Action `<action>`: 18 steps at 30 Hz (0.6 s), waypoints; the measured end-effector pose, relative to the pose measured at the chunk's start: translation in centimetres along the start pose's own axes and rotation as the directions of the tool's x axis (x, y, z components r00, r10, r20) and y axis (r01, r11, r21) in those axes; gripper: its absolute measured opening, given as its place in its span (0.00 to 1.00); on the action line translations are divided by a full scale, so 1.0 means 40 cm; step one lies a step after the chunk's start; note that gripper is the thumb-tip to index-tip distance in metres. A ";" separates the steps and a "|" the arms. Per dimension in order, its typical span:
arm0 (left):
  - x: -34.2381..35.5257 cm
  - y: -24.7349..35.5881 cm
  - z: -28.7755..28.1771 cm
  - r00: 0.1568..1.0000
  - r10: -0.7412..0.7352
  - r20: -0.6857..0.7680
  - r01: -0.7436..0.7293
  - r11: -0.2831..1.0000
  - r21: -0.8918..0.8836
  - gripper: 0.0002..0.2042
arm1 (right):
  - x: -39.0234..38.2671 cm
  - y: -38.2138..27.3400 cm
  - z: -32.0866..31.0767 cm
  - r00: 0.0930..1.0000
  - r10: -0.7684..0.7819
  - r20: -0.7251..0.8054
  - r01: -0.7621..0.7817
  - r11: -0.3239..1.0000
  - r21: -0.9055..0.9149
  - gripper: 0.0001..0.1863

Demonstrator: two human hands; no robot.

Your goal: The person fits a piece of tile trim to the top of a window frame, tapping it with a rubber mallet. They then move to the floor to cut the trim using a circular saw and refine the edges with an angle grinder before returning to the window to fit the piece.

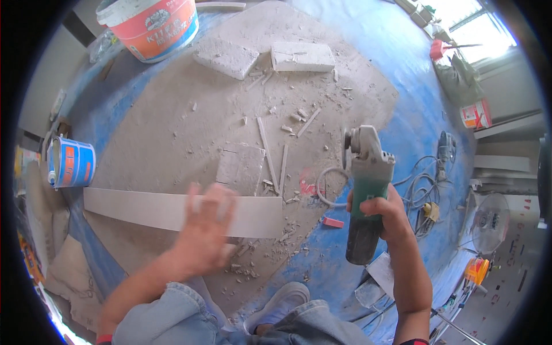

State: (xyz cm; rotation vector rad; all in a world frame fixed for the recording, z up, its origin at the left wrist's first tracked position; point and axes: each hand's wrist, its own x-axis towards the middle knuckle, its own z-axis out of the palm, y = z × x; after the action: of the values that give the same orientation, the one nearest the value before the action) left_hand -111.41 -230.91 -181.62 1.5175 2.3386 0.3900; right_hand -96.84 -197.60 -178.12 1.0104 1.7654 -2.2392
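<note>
My right hand [394,215] is wrapped round the green and dark body of an angle grinder [370,184], its grey head pointing away from me. The disc side faces left and shows only edge-on. Below it lies a small red block [332,222]. My left hand [210,230], smeared by motion, is over a long pale strip of board or tile [138,208] with its fingers apart. Whether it touches the strip I cannot tell. Just beyond the strip lies a dusty pale block [241,164], with thin cut slivers [268,152] beside it.
Two dusty pale blocks [303,57] lie at the far side of the dusty board. A large bucket [152,29] and a smaller blue tub [73,162] stand left. Looped cable [422,184] and another power tool [446,146] lie right. Rubble is scattered near my shoes [282,305].
</note>
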 end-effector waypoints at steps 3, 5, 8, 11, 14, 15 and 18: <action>0.048 0.113 0.104 0.858 0.461 -0.227 -0.511 0.808 -0.292 0.21 | 0.010 -0.040 0.040 0.998 -0.026 -0.057 0.030 0.997 0.077 0.30; 0.098 0.223 0.091 0.779 0.604 -0.168 -0.627 0.746 -0.227 0.11 | 0.019 -0.033 0.053 0.994 -0.052 -0.098 0.060 0.995 0.078 0.27; 0.127 0.306 0.134 0.756 0.541 -0.368 -0.640 0.727 -0.247 0.06 | 0.019 -0.025 0.073 0.993 -0.050 -0.110 0.065 0.989 0.135 0.24; 0.147 0.323 0.136 0.730 0.502 -0.464 -0.607 0.787 -0.105 0.04 | -0.003 0.000 0.079 0.991 -0.036 -0.128 0.064 0.974 0.218 0.23; 0.166 0.322 0.156 0.655 0.554 -0.514 -0.673 0.737 -0.062 0.05 | -0.018 0.030 0.062 0.985 -0.036 -0.166 0.083 0.955 0.285 0.22; 0.164 0.320 0.160 0.671 0.543 -0.505 -0.677 0.726 -0.120 0.05 | -0.023 0.031 0.061 0.986 -0.002 -0.166 0.056 0.944 0.325 0.22; 0.169 0.316 0.177 0.723 0.488 -0.489 -0.668 0.677 -0.310 0.08 | -0.025 0.059 0.047 0.985 0.020 -0.173 0.051 0.918 0.394 0.24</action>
State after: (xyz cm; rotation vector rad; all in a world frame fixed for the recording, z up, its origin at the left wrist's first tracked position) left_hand -100.64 -219.33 -183.86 2.0275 1.6810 1.4121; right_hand -95.74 -200.33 -179.33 1.3033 1.3995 -2.6610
